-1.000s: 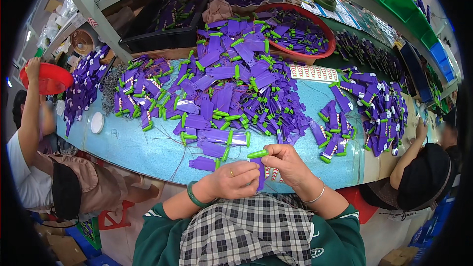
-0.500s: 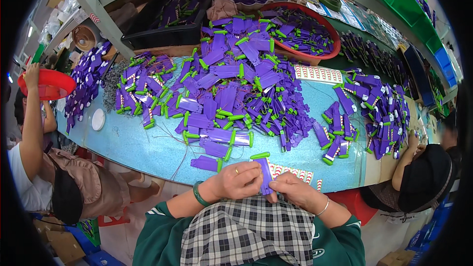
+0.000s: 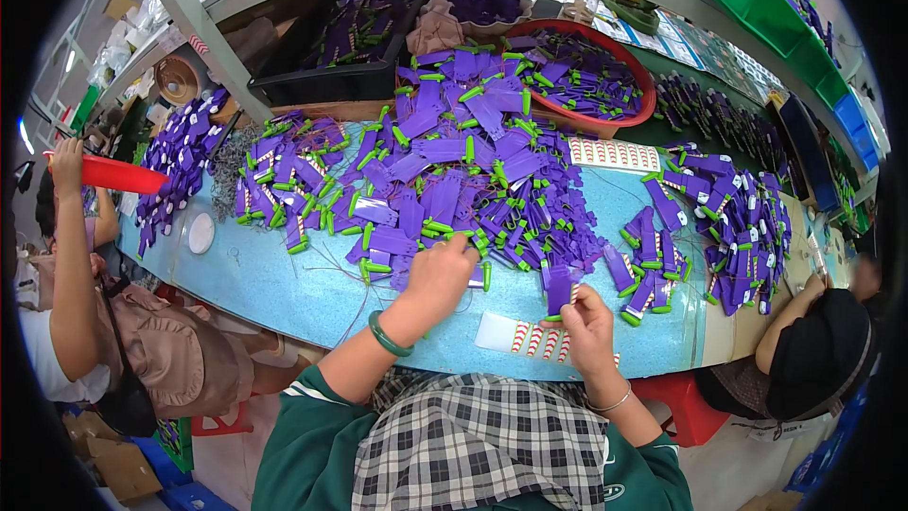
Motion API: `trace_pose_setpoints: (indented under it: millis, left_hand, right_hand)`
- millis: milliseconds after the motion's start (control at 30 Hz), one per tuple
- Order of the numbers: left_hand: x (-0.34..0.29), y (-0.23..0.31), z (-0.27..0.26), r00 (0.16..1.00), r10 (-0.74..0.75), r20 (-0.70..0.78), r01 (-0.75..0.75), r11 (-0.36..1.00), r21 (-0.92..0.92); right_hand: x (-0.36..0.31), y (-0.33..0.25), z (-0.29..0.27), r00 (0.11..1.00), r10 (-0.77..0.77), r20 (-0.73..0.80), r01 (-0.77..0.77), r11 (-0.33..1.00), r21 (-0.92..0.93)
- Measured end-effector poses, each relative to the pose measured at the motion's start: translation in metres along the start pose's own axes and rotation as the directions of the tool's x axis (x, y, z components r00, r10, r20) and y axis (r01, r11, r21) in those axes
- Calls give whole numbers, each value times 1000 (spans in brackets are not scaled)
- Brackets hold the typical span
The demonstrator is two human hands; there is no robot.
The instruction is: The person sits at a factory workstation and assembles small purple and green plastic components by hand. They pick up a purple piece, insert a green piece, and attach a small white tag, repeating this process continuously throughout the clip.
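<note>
My right hand point(image 3: 588, 329) is closed on a flat purple plastic piece point(image 3: 558, 286). Its green end points down and a red-and-white striped sticker runs along its edge. My left hand point(image 3: 441, 276) reaches to the near edge of a large pile of similar purple pieces with green ends point(image 3: 440, 194). Its fingers are curled together there, and what they grip is hidden. Between my hands, close to the table's near edge, lies a white sheet of striped stickers point(image 3: 520, 335).
Smaller heaps of purple pieces lie left point(image 3: 288, 175) and right point(image 3: 742, 218). Behind stand a black tray point(image 3: 322, 85) and a red basin point(image 3: 646, 95). A second sticker sheet point(image 3: 615, 154) lies beyond. One co-worker at left holds a red basin point(image 3: 123, 174); another sits at right.
My left hand has left the purple piece and moved forward to the pile. My right hand has carried the piece rightward, its green end now down. The left co-worker's basin has tilted.
</note>
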State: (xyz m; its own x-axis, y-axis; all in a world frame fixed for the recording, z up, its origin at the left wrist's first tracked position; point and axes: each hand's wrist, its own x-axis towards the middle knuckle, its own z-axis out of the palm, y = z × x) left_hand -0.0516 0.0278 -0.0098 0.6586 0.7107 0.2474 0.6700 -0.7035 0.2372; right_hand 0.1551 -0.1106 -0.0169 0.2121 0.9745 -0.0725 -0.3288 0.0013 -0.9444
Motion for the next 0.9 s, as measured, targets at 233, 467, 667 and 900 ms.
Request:
trace_pose_setpoints:
  millis: [233, 467, 667, 900]
  left_hand:
    - [6, 2, -9, 973, 88, -213, -116, 986, -123]
    - [-32, 37, -26, 910, 96, 403, 414, -184, -891]
    - [-48, 52, -4, 968, -138, 209, 190, -139, -972]
    - [-40, 46, 5, 936, -237, 258, 174, -326, -929]
  right_hand:
    - [2, -3, 5, 965, -115, 234, 163, 966, -199]
    - [11, -12, 26, 879, -159, 449, 212, 975, -70]
    - [-1, 5, 42, 909, 287, 303, -416, 692, 590]
    - [-9, 4, 16, 996, -89, 22, 91, 981, -172]
